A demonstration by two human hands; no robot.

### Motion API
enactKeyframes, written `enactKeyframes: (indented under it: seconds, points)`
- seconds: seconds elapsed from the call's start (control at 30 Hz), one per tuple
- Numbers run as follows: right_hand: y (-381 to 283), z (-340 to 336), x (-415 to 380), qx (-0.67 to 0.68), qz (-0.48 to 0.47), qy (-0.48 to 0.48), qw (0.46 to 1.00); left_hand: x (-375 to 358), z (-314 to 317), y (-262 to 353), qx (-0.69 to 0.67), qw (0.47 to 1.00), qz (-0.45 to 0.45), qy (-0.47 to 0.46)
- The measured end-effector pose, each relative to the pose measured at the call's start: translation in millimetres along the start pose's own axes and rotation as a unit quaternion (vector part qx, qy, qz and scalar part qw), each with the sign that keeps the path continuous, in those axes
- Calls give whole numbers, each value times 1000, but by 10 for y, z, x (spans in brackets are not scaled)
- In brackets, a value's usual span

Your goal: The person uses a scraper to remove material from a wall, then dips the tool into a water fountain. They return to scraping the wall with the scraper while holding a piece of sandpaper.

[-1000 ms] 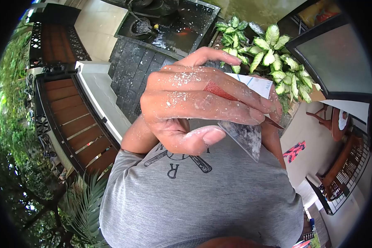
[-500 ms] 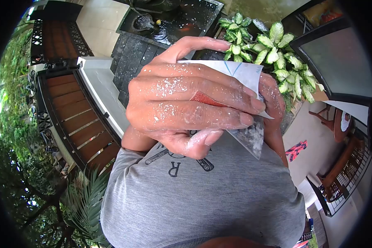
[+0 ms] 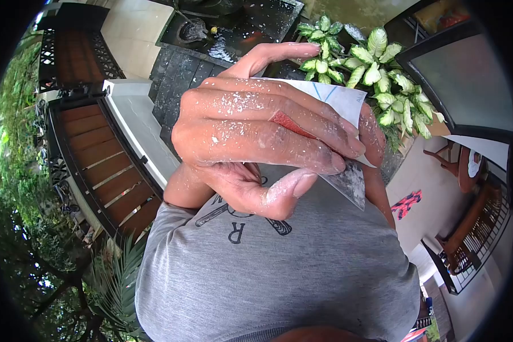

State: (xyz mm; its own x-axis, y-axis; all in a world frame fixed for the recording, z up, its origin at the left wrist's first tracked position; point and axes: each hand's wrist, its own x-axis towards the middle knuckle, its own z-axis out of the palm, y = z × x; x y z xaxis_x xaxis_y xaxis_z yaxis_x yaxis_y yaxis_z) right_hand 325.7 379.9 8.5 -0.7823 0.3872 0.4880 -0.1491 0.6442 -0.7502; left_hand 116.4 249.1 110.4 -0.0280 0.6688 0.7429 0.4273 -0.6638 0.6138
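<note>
My left hand, speckled with white dust, lies across a bent sheet of sandpaper. Its middle fingers press on the sheet, while the little finger sticks out and the thumb is apart. White backing with blue lines shows on top, and red grit shows between two fingers. Under the fingertips a pointed, dusty grey flat piece juts out toward my shirt. My right hand is mostly hidden behind the sheet, curled and supporting the flat piece from beneath.
Past my hands are a dark pond and a variegated leafy plant. A slatted wooden walkway and white ledge lie to the left. On the right are a glass panel and a wooden bench.
My left hand has shifted slightly over the work, with its little finger raised further and its thumb more apart. More red grit shows between the fingers.
</note>
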Motion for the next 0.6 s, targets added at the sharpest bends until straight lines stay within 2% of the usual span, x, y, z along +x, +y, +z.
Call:
enactKeyframes:
  seconds: [0.2,0.27,0.4,0.47,0.57,0.6]
  points:
    - [8,26,10,13,-16,-3,1000,-7,-5,49,12,1000,-9,-6]
    - [22,31,17,30,-25,2,999,10,37,69,28,999,-28,34]
    - [28,13,39,3,-61,-2,998,6,36,72,41,997,-36,50]
    - [21,15,48,2,-69,-5,998,-6,-49,61,57,998,-32,-22]
    - [-10,43,34,4,-47,-1,999,-2,-28,55,85,996,-12,-13]
    - [-24,56,25,23,-14,3,1000,7,-22,55,84,996,-11,-13]
